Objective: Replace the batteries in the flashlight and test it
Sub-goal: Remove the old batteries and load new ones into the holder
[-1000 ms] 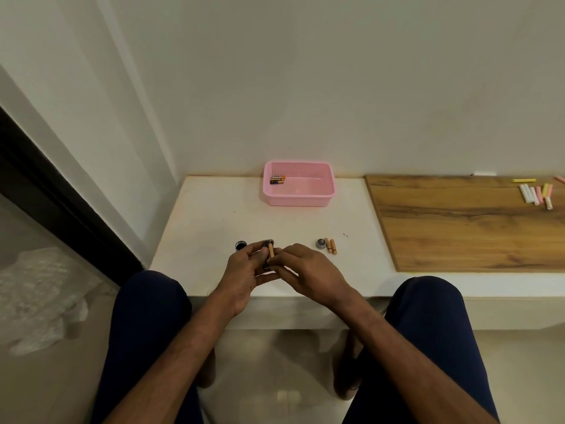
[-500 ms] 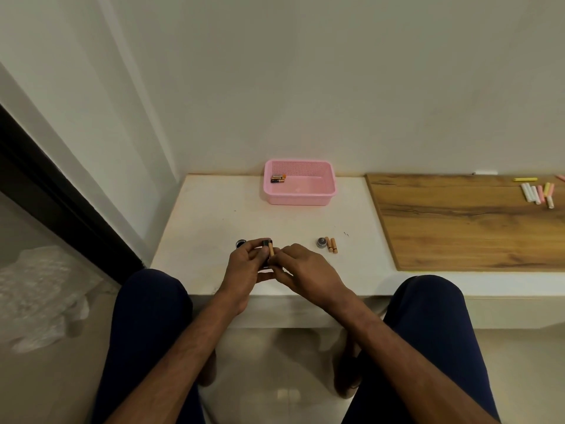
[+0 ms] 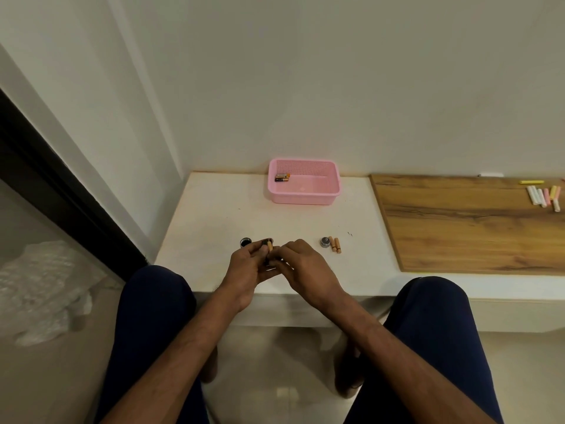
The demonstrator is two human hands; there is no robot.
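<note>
My left hand (image 3: 244, 270) grips a small dark battery holder (image 3: 266, 243) with an orange battery (image 3: 270, 246) standing in it. My right hand (image 3: 301, 266) meets it from the right, fingertips pinched on the holder's lower end. A black round flashlight part (image 3: 245, 242) lies on the white counter just left of my hands. To the right lie a grey cap (image 3: 325, 242) and two orange batteries (image 3: 335, 244). Dark batteries (image 3: 282, 177) sit in the pink basket (image 3: 305, 195) at the back.
The white counter (image 3: 214, 221) ends at a front edge under my wrists, with my knees below it. A wooden board (image 3: 458, 221) covers the counter's right side and carries several coloured chalk sticks (image 3: 544, 194). Crumpled plastic wrap (image 3: 42, 289) lies on the floor at left.
My hands have stayed together over the front of the counter; the fingers shifted only slightly on the holder and battery.
</note>
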